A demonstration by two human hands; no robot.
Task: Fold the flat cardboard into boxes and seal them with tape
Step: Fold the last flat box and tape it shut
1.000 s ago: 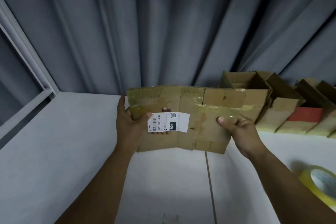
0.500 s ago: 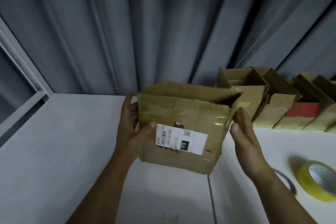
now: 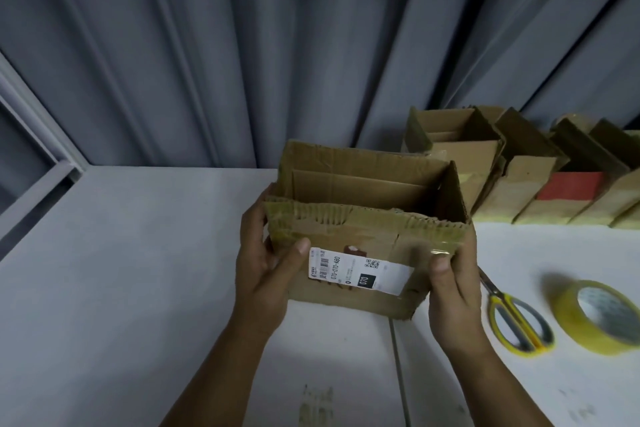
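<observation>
A worn brown cardboard box [image 3: 349, 232] with a white shipping label is held just above the white table, opened out into a rectangular tube with its top open toward me. My left hand [image 3: 266, 267] grips its left end, thumb on the front face next to the label. My right hand [image 3: 453, 277] grips the right end, thumb on the front near a patch of old tape. A roll of yellow tape [image 3: 595, 315] lies on the table to the right, beside yellow-handled scissors [image 3: 512, 319].
A row of folded cardboard boxes [image 3: 519, 180], one with a red panel, stands along the back right against the grey curtain. The white table [image 3: 121, 288] has a seam running toward me below the box. A window frame [image 3: 31, 149] is at the left.
The flat cardboard has been opened into a box shape. My right hand, off the cardboard half a second ago, now grips its right end. The scissors have come into view.
</observation>
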